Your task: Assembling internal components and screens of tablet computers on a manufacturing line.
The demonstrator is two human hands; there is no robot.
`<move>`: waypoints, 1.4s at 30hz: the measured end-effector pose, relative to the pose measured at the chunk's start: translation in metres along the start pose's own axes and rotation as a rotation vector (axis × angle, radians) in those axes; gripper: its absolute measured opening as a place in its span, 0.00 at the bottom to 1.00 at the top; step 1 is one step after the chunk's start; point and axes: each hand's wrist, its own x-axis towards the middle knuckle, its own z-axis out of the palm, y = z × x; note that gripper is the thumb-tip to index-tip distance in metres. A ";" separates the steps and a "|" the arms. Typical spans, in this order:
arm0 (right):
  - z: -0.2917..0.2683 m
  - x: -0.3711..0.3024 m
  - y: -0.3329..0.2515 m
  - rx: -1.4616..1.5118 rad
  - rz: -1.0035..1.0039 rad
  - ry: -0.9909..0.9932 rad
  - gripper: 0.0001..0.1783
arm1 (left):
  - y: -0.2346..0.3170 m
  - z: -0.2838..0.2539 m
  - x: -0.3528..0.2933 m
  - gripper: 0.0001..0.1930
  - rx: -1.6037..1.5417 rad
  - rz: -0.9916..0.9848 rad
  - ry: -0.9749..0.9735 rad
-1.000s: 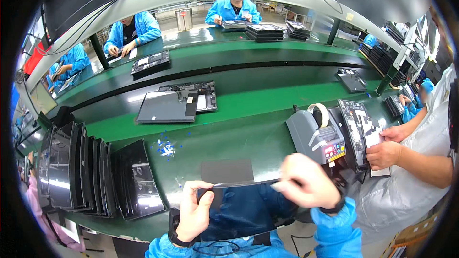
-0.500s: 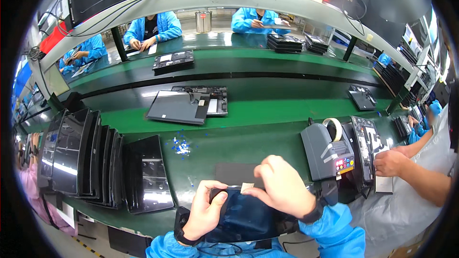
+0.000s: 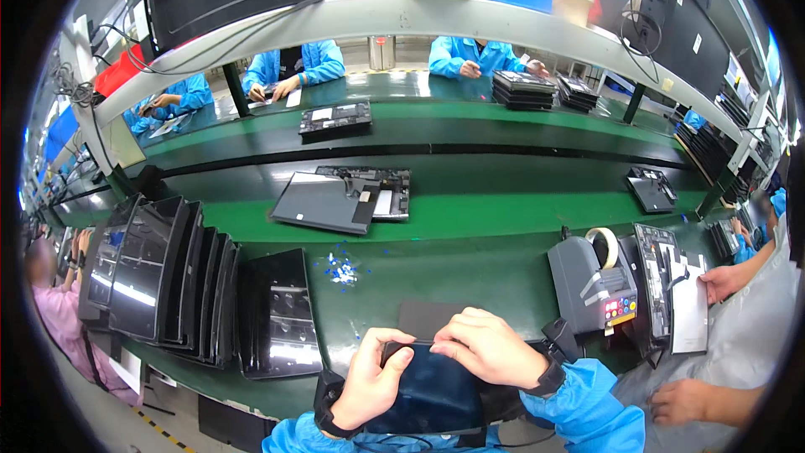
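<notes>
A dark, glossy screen panel lies tilted close in front of me at the table's near edge. My left hand is closed around its far left corner, with the thumb on the face. My right hand is bent over the far edge, its fingertips pinched together against the rim. Whatever sits between those fingertips is hidden. Just beyond the panel is a flat dark-grey sheet, partly covered by my right hand. Both wrists carry black bands, and the sleeves are blue.
Several dark screen panels stand stacked at left, beside one lying panel. Small blue and white scraps are scattered ahead. A grey tape dispenser stands right, near a co-worker's hand at a white-covered laptop part. Laptop parts rest on the green belt.
The small beige piece at my right fingertips is no longer visible, and those fingers have closed down on the panel's rim. The view has shifted slightly. The co-worker's hands at right have moved apart.
</notes>
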 end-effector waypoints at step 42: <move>0.066 -0.157 0.041 -0.343 0.776 0.815 0.07 | -0.169 0.020 0.437 0.24 0.715 0.100 0.355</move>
